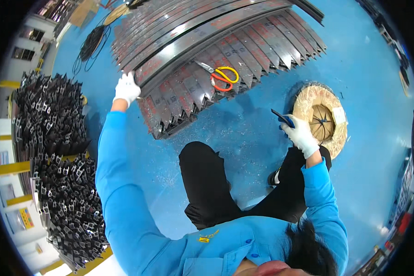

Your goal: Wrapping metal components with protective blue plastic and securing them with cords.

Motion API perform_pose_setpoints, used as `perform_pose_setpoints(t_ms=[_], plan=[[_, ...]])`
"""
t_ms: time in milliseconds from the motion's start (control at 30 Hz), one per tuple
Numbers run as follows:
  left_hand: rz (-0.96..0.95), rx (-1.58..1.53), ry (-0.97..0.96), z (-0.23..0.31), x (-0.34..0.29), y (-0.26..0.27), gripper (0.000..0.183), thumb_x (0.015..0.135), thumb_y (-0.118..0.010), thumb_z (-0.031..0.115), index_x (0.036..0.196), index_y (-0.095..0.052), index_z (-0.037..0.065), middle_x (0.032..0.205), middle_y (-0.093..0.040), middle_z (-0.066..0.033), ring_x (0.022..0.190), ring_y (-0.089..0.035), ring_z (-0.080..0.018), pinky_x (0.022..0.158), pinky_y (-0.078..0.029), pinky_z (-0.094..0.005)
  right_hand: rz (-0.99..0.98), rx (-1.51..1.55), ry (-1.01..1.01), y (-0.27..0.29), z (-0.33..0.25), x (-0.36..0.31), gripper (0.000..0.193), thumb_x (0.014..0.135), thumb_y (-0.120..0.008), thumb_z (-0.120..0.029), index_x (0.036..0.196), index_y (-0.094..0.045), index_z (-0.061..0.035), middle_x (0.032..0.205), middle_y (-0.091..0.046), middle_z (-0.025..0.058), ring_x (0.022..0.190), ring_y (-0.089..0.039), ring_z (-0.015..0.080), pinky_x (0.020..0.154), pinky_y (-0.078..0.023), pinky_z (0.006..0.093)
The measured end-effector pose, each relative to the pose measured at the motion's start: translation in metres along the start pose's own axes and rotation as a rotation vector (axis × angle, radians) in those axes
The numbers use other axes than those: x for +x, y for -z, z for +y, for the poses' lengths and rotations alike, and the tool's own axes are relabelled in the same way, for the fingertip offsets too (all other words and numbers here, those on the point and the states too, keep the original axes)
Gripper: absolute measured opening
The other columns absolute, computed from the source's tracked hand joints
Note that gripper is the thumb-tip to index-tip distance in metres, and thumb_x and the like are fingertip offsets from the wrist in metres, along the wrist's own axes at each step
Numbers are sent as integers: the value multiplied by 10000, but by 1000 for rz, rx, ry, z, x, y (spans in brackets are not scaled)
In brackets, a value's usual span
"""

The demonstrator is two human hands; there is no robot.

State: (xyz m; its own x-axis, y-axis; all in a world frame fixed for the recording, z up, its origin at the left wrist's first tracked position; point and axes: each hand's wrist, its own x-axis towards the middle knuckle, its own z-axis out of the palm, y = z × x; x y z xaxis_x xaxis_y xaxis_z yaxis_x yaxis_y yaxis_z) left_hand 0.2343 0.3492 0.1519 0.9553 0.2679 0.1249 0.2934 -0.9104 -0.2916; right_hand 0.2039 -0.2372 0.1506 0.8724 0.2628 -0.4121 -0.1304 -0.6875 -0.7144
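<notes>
My left hand (127, 88), in a white glove, is at the near left end of a long dark profile strip (163, 79) lying across the stack, its fingers closed about the end. Under the strip, angle-cut metal profiles (244, 53) with red markings lie side by side. On them rest scissors (223, 79) with one red and one yellow handle, blades partly spread. My right hand (302, 134), gloved too, is closed around a blue-handled tool (286, 120) with a dark flat end; its exact kind is unclear. This hand hovers above my knee, left of a tan wrapped coil (342, 131).
Large stacks of dark profiles (55, 115) stand on end at the left, beside yellow bars (11, 169). A black cable coil (93, 42) lies on the blue floor (372, 87) at the far left. Small shavings are scattered before my knees. Racks (402, 184) line the right side.
</notes>
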Motion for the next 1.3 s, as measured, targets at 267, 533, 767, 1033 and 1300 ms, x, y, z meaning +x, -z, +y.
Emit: perform_pose_setpoints(t_ms=[267, 533, 767, 1033, 1300], plan=[[-153, -195, -72, 64, -78, 99, 605, 675, -533, 191, 1237, -435, -8, 1109, -515, -237, 969, -546, -399, 861, -452, -401, 92, -59, 155, -4, 19, 1, 302, 834, -543, -190, 1042, -570, 27, 770, -626, 144, 640, -569, 256, 620, -461, 339], [-264, -418, -156, 127, -145, 176, 673, 614, -605, 290, 1184, -493, -49, 1081, -576, -248, 983, -564, -384, 854, -462, -383, 38, 43, 280, -21, 11, 2, 243, 833, -510, -210, 878, -567, 21, 720, -601, 134, 620, -551, 266, 607, -449, 356], [-593, -985, -39, 203, -208, 166, 476, 615, -614, 238, 996, -591, -45, 742, -614, -140, 668, -555, -253, 627, -465, -313, 74, 653, 147, -52, 9, 30, 252, 900, -509, -270, 901, -614, -40, 735, -616, 41, 556, -523, 119, 487, -412, 263], [-766, -1539, 56, 242, -280, 167, 350, 680, -536, 126, 958, -569, -83, 725, -601, -128, 618, -541, -197, 595, -475, -290, 134, 1084, 29, -39, -14, 4, 264, 862, -550, -281, 900, -612, -27, 748, -619, 59, 574, -530, 136, 508, -422, 263], [-1066, -1902, 223, 251, -309, 123, 329, 712, -502, 106, 982, -562, -71, 788, -608, -142, 661, -557, -201, 628, -489, -297, 272, 1029, 160, -54, -3, 11, 297, 773, -621, -259, 883, -595, 15, 737, -598, 92, 599, -526, 171, 573, -451, 286]])
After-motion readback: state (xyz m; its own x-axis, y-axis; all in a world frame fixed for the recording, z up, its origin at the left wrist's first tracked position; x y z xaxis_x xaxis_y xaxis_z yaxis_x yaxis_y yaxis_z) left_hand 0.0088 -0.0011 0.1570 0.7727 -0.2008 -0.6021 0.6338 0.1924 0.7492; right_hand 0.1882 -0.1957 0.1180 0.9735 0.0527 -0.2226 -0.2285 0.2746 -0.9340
